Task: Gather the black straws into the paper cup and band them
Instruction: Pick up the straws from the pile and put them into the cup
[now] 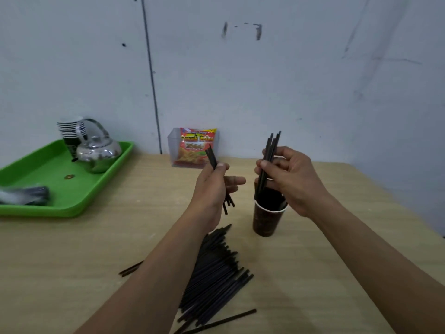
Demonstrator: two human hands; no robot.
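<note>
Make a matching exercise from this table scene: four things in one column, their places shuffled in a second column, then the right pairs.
Things
1. shiny metal kettle
2. red and yellow snack packet
3. loose pile of black straws
4. dark brown paper cup

Places
A. flat on the light wooden table, near the person
B. on the green plastic tray
C. in the clear plastic holder by the wall
D. upright below the right hand, straw ends inside it

Pairs: 1-B; 2-C; 3-A; 4-D
</note>
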